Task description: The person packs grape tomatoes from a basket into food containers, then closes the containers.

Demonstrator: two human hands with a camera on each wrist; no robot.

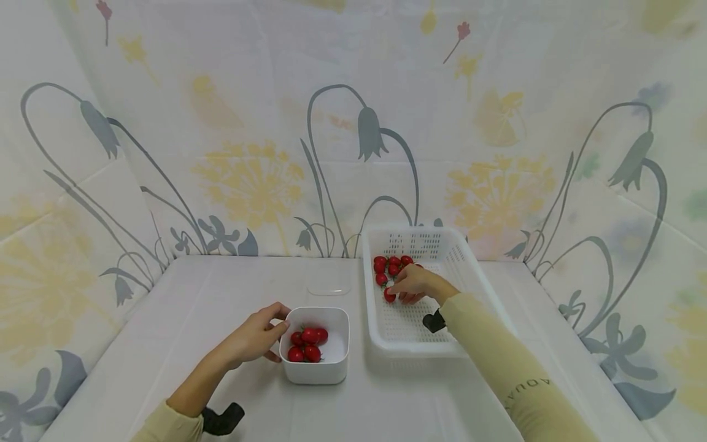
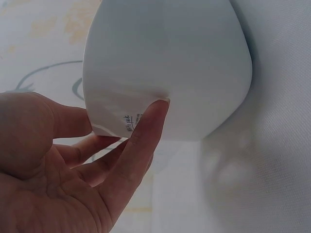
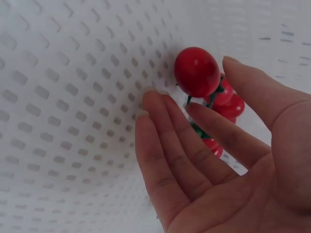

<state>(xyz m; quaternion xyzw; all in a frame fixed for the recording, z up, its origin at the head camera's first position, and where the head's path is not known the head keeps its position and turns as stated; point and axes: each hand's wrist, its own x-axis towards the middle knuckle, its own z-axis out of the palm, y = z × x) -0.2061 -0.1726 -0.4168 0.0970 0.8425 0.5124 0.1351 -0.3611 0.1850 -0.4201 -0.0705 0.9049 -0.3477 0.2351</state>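
Left hand (image 1: 251,339) rests against the left wall of the white bowl (image 1: 317,369), thumb and fingers spread along its side; the left wrist view shows a fingertip (image 2: 158,108) touching the wall, grip loose, fingers mostly straight. The bowl sits on the tabletop (image 1: 193,307) with four tomatoes (image 1: 307,344) inside. Right hand (image 1: 414,284) is down in the white perforated basket (image 1: 469,270), just right of the bowl. Fingers relaxed and half open around one tomato (image 3: 197,72); cannot tell if it is actually pinched. Remaining tomato cluster (image 1: 389,265) lies in the basket's far half, touching the hand.
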